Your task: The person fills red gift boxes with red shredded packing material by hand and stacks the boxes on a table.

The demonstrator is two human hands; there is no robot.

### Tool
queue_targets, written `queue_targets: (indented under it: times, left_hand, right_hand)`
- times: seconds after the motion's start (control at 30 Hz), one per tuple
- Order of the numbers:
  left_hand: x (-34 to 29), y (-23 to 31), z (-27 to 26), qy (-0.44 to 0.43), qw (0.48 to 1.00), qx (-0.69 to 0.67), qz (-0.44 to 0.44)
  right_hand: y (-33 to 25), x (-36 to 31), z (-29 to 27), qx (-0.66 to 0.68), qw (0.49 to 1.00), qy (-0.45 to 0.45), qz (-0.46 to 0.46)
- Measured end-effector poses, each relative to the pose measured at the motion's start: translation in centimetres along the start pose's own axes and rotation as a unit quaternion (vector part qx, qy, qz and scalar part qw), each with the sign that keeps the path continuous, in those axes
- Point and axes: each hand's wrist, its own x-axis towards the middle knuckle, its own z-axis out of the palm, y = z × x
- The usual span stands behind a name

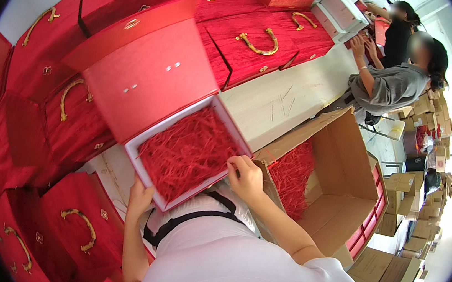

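Note:
An open red gift box (131, 148) with a white inner rim sits in front of me, filled with red shredded paper (188, 150). Its red lid (149, 79) is tipped back, away from me, with small metal fittings on its inner face. My left hand (140, 195) grips the box wall near the front left corner, its fingers partly hidden by the box. At the right side, my right hand (246, 178) has its fingers curled over the rim, close to the shredded paper.
Several red velvet boxes (258, 30) with gold handles stand behind and to the left. A large cardboard carton (336, 201) holding more shredded paper (292, 173) is at my right. Beyond the pale tabletop (281, 100), two people (394, 85) work. Stacked cartons (420, 219) line the far right.

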Motion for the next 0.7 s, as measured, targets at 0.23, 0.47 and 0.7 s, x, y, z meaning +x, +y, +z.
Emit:
queue_targets:
  times: [0.23,0.47,0.7]
  left_hand:
    - [5.7,4.4,8.0,-0.017,0.993,-0.008,0.112]
    - [10.5,13.3,17.7,-0.222,0.965,-0.14,-0.024]
    - [17.8,19.6,29.1,-0.283,0.938,-0.183,-0.075]
  right_hand:
    - [0.9,-4.6,-2.4,0.019,0.999,-0.012,0.042]
    - [1.9,-7.5,-5.0,0.048,0.997,-0.019,0.062]
    - [2.8,-10.1,-7.8,0.021,0.986,0.06,0.156]
